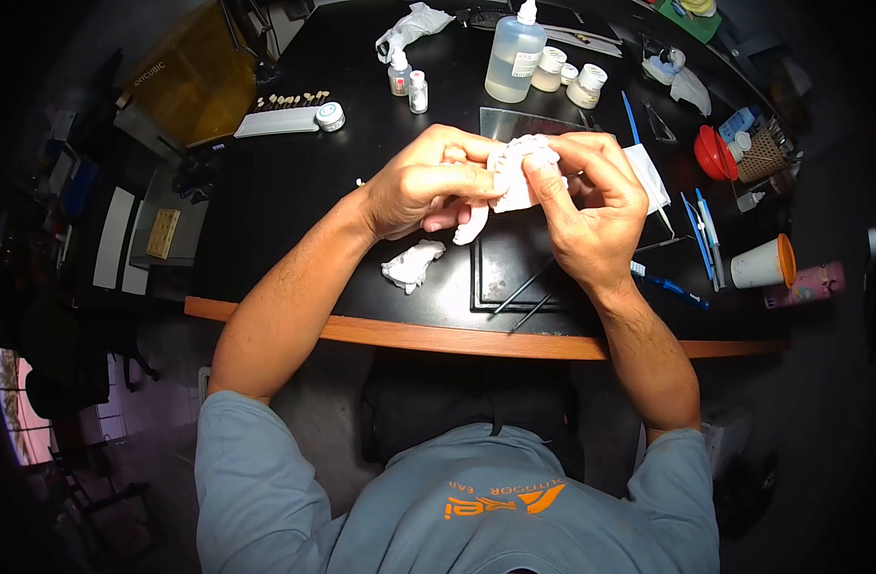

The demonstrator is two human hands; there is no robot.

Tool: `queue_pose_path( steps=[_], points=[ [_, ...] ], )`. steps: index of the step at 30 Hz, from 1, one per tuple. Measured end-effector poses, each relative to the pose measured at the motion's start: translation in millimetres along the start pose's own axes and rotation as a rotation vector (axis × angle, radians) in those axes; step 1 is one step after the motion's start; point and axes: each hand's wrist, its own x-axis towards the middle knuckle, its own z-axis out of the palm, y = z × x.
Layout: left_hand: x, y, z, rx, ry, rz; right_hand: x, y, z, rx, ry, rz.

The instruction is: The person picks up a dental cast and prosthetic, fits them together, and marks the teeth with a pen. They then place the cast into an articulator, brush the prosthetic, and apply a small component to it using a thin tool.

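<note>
While both hands work above the counter, the risks read as follows:
Left hand [421, 187]: its grip is closed on the near side of a white plaster cast [516, 172], thumb laid along the cast's edge
Right hand [591, 206]: its grip is closed too — fingertips pinch the cast's far side, thumb pressing on top
Cast position: held in the air between the two hands, over the middle of the counter [294, 182], above a dark tray [514, 268] that lies toward the near edge
Drop risk: a piece of the cast hangs down below the left hand; I judge a hard twist or slackened pinch could let it fall onto the tray and chip
Breakage: plaster looks brittle — too much thumb pressure could snap a thin part
Loose piece: a white lump [412, 264] lies on the counter near the front edge, just left of the tray; a sweeping forearm could knock it off
Tools: two thin instruments [529, 295] lie slanted across the tray's near right corner, where a falling cast might strike them
Bottle [514, 57]: stands toward the far edge, well apart from the hands, so spill risk seems low
</note>
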Motion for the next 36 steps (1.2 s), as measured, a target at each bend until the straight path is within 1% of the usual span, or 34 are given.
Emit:
queue_pose_path(
  steps=[3,4,7,14,17,20,25,28,29,32,35,36],
  points=[
    [0,2,-2,0.110,0.031,0.015,2,2,-3,-0.048,0.049,-0.076],
    [0,2,-4,0.110,0.017,0.001,3,-1,-4,-0.090,0.056,-0.064],
    [0,0,-4,0.035,0.018,-0.019,4,-3,-8,-0.186,0.042,-0.168],
    [0,-3,-7,-0.095,0.013,-0.030,3,-7,-7,-0.209,0.010,-0.184],
    [1,-4,-10,-0.099,-0.038,-0.039,2,-8,-8,-0.191,0.010,-0.180],
    [1,-2,-8,-0.043,-0.019,-0.057,2,-9,-6,-0.181,0.007,-0.194],
    [1,-5,-5,-0.042,-0.002,-0.030,-1,-6,-7,-0.150,0.004,-0.213],
    [2,-8,-8,-0.059,-0.013,-0.025,-1,-12,-7,-0.136,-0.024,-0.125],
    [2,-7,-8,-0.070,-0.023,-0.025,0,-11,-5,-0.072,-0.015,-0.067],
    [3,-4,-5,-0.053,0.068,-0.039,0,-9,-2,0.111,-0.007,0.125],
    [4,-3,-4,-0.184,0.144,-0.032,0,-10,-4,0.347,-0.003,0.374],
    [3,-6,-11,-0.179,0.119,-0.041,1,-4,-9,0.331,-0.094,0.413]
  ],
)
